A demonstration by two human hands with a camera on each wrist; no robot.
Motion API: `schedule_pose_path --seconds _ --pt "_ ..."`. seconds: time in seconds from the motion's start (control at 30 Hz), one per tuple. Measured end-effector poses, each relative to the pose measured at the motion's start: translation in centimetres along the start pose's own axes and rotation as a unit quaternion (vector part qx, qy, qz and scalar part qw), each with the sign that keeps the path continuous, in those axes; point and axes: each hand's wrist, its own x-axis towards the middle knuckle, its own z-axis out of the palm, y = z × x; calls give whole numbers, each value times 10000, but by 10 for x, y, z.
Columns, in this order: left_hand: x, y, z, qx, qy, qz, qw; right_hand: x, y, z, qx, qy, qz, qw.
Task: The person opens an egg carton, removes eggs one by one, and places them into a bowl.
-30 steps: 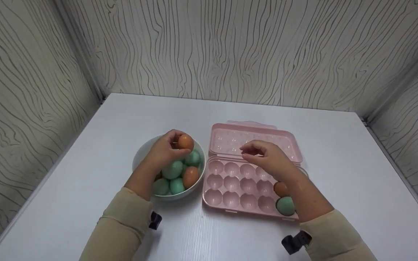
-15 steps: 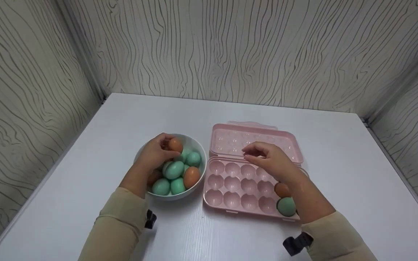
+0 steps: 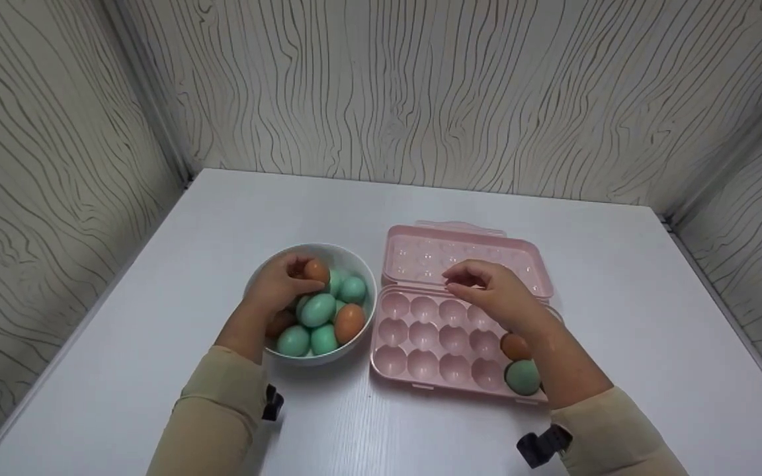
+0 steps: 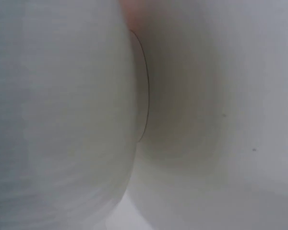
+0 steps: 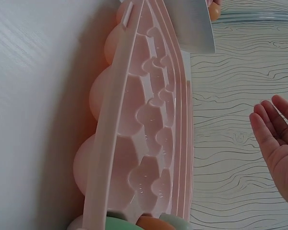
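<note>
My left hand pinches a brown egg between thumb and fingers, low over the left side of a white bowl. Below it in the bowl lie several green eggs and another brown egg. My right hand hovers above a pink egg box, palm facing left and fingers loosely bent, holding nothing. The right wrist view shows that same right hand with its fingers apart. At the box's right end sit a green egg and a brown egg, partly covered by my forearm.
Behind the box's cups lies its lid, opened flat to the back. The bowl stands just left of the box on a white table. Wood-patterned panels enclose the back and sides. The bowl's pale wall fills the left wrist view, blurred.
My left hand has moved left and lower into the bowl with the brown egg, uncovering more eggs on the way. My right hand has stayed almost still.
</note>
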Motion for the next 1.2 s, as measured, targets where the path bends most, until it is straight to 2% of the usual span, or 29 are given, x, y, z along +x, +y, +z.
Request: schedule_pose_path --seconds 0.27,0.63,0.97,1.2 --pt "-2 -3 0 -360 -117 -176 9991 -1 1 0 -12 15 89 10000" --pt "0 -9 -6 -634 -231 -252 9974 -1 4 0 -72 78 -69 9999" --pt "-2 -6 -9 -837 -199 -221 9960 -1 5 -3 -64 64 -38 10000" --pt "-7 1 -15 -783 -128 -213 9966 -2 6 -5 -109 91 -47 9999"
